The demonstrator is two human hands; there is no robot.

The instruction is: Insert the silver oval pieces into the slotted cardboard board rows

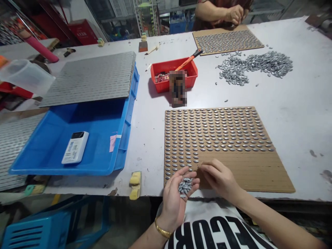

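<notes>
My left hand (172, 193) is palm up and cupped, carrying a small heap of silver spindle-shaped pieces (184, 186). Its fingers reach over the near left edge of a brown cardboard sheet (249, 171). Rows of the same silver pieces (210, 128) lie on the sheet, covering its far part and running closer to me along its left side. My right hand (220, 176) is just above the sheet, right of the left hand, with thumb and fingertips pinched together at the end of a row. Whatever sits between those fingertips is hidden.
Loose silver pieces (255, 65) are piled beyond the sheet. Across the table another person's hands (234, 15) work at a second filled sheet (228, 41). A red bin (158, 86) holds an orange-handled tool. Left stands a blue crate (98, 162) with a white device (75, 148) and stacked grey sheets (90, 77).
</notes>
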